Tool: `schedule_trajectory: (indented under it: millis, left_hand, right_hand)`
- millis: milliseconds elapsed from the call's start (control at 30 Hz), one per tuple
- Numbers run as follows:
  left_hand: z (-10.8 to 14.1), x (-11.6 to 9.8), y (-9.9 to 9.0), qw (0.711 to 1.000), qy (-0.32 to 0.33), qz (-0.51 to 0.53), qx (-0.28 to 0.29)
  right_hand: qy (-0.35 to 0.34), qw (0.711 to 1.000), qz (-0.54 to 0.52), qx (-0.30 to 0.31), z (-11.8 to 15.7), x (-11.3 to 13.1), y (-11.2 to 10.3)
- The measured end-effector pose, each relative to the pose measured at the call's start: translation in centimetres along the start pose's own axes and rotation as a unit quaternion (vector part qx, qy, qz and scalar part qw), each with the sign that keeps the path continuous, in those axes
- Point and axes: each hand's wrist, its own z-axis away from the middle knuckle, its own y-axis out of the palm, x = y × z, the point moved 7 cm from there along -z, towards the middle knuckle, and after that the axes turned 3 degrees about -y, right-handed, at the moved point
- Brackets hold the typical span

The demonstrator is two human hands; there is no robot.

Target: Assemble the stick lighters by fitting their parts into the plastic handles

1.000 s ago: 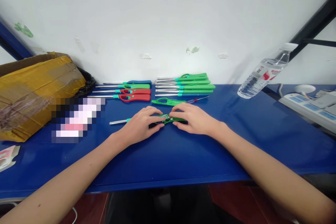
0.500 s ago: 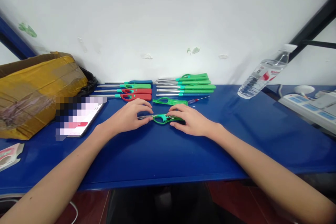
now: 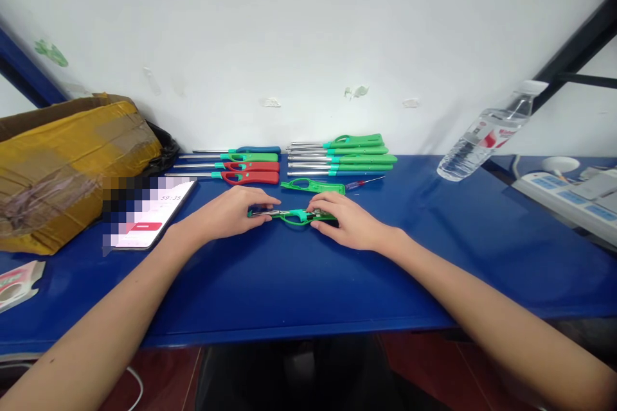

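Observation:
An open gas lighter (image 3: 296, 217) lies on the blue table, its inner parts showing in a green handle half. My left hand (image 3: 236, 210) is round its metal tube, thumb on the near side and fingers on the far side. At the handle end, my right hand (image 3: 348, 219) holds the green shell between thumb and fingers and hides part of it. Just behind the lighter rests a loose green handle half (image 3: 313, 186). Beside that is a screwdriver (image 3: 359, 185) with a clear, reddish handle.
Several green lighters (image 3: 361, 159) lie stacked by the wall. Left of them are red lighters (image 3: 258, 177), a green one and a blue one. A phone (image 3: 144, 221) and a taped carton (image 3: 72, 167) stand left; a water bottle (image 3: 484, 135) and a power strip (image 3: 569, 202) are right.
My left hand has shifted slightly left along the lighter's tube, and its fingers have straightened. My right hand stays at the handle, almost unmoved.

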Motion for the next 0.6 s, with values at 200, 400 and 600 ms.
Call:
schedule_trajectory:
  millis: [200, 400, 600]
  left_hand:
    - [0.05, 0.58, 0.19, 1.0, -0.004, 0.003, 0.031]
    - [-0.09, 0.44, 0.02, 1.0, 0.004, 0.001, -0.003]
    - [-0.25, 0.35, -0.01, 1.0, 0.001, 0.017, -0.022]
  right_hand:
    - [0.0, 1.0, -0.001, -0.002, 0.06, -0.02, 0.0]
    - [-0.003, 1.0, 0.0, -0.006, 0.12, -0.14, -0.03]
    - [-0.009, 1.0, 0.001, -0.01, 0.13, -0.2, -0.07]
